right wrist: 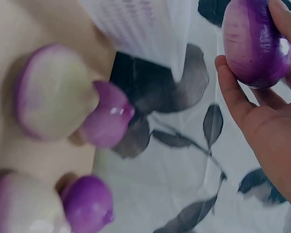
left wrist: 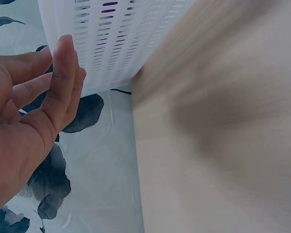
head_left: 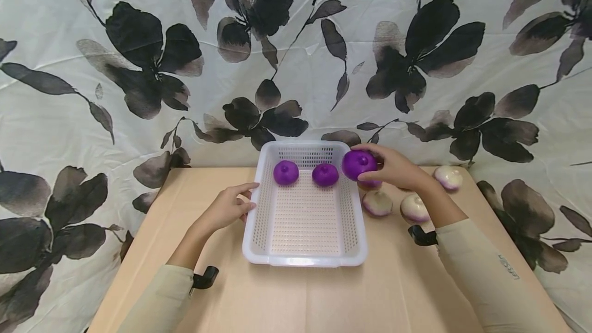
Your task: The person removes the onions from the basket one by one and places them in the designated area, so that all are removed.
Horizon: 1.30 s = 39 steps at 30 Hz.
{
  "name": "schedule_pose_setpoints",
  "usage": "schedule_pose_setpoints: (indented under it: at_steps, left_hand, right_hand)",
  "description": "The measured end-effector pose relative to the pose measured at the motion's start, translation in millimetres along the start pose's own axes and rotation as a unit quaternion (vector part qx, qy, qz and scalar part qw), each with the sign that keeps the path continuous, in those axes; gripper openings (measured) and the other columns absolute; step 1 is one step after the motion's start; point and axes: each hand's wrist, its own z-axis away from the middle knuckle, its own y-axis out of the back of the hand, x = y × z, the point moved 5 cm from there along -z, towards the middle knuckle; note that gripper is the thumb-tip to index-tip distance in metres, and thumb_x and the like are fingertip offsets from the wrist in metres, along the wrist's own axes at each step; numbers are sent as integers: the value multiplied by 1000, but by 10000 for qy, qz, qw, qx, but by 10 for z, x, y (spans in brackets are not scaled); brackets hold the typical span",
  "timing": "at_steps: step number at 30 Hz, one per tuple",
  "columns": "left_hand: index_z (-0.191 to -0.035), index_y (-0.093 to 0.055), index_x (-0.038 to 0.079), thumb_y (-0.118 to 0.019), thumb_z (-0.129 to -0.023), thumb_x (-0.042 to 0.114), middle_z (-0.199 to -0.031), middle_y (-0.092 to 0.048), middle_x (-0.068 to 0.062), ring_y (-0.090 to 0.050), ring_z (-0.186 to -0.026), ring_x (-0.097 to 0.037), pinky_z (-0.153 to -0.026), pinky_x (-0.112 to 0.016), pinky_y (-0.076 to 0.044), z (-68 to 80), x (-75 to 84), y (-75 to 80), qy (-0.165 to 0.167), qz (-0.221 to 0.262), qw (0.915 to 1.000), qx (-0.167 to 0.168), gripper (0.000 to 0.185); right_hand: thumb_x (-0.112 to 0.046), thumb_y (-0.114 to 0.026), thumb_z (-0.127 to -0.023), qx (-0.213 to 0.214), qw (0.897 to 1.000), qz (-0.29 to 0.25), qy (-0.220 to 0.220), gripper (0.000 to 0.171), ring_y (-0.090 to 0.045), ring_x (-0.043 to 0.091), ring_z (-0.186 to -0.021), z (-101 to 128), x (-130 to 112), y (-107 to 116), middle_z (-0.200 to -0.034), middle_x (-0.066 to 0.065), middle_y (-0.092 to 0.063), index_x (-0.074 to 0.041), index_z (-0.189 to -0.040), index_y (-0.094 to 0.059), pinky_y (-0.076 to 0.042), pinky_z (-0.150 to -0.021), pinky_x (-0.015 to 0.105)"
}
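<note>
White basket (head_left: 305, 251) holds two purple onions (head_left: 285, 172).

The only lettering in any view is a small dark print running lengthwise along the beige right sleeve (head_left: 490, 276) in the head view, near the forearm. It is too small and too skewed to read for certain; it looks like a short brand word in capitals, but the letters cannot be made out. The left sleeve (head_left: 159, 299) shows no print on its visible side. The white perforated basket (head_left: 259, 251), the purple onions (head_left: 285, 172) in it and the flower-patterned cloth (head_left: 139, 55) behind carry no readable text, label or number. The two wrist views show no writing at all.
</note>
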Motion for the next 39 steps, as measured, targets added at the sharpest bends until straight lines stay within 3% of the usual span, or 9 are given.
schedule_pose_setpoints:
  at_steps: [6, 9, 12, 18, 24, 30, 39]
  left_hand:
    - [-151, -46, -4, -63, -96, -5, -117, -58, -28, -67, -69, -17, -63, -49, -65, 3, -16, 2, 5, -3, 10000, 22, 58]
    - [-152, -47, -3, -63, -96, -5, -117, -58, -27, -68, -69, -17, -67, -55, -64, 7, -18, -7, 26, 7, 10000, 46, 58]
    - [-152, -47, -2, -63, -96, -4, -117, -58, -26, -68, -70, -18, -68, -57, -64, 7, -30, -27, 48, 29, 10000, 27, 58]
    - [-152, -48, 0, -63, -96, -3, -117, -57, -25, -68, -70, -19, -69, -57, -64, 27, -46, -41, 122, 9, 9999, 44, 58]
    - [-152, -48, 0, -64, -96, -3, -117, -58, -25, -68, -67, -18, -68, -56, -64, 25, -28, -18, 95, -55, 9999, 53, 58]
    - [-152, -48, 0, -65, -96, -3, -118, -58, -25, -67, -68, -17, -69, -57, -64, 20, -9, -12, 87, -87, 9999, 88, 58]
    - [-152, -47, 0, -64, -96, -3, -118, -58, -26, -68, -69, -18, -70, -57, -64, 41, 4, -22, 110, -68, 9999, 41, 58]
  right_hand:
    - [-25, -85, -87, 433, 9987, 249, 111, 74, -62, 26, -117, 297, 178, 179, -149, 13, -55, -18, -152, -51, -53, -91, 15]
    - [-26, -84, -88, 532, 9980, 348, -31, 74, -61, 19, -118, 450, 313, 245, -152, 13, -52, -17, -153, -49, -50, -92, 9]
    - [-26, -83, -89, 613, 9970, 432, -184, 73, -63, 18, -114, 600, 467, 307, -148, 16, -55, -15, -153, -50, -52, -89, 10]
    - [-30, -81, -91, 764, 9931, 685, -572, 74, -64, 41, -117, 910, 764, 426, -145, 24, -54, -11, -154, -47, -55, -83, 15]
    - [-25, -80, -92, 988, 9902, 729, -669, 71, -65, 34, -113, 1151, 997, 526, -147, 24, -50, -8, -153, -46, -53, -80, 10]
    - [-19, -75, -96, 1088, 9896, 343, -879, 71, -55, 57, -122, 1344, 1219, 589, -154, 29, -37, -3, -155, -40, -52, -77, 8]
    - [-34, -70, -99, 1010, 9780, 473, -1761, 79, -49, 60, -124, 1599, 1571, 700, -147, 40, -38, 0, -158, -30, -48, -72, 11]
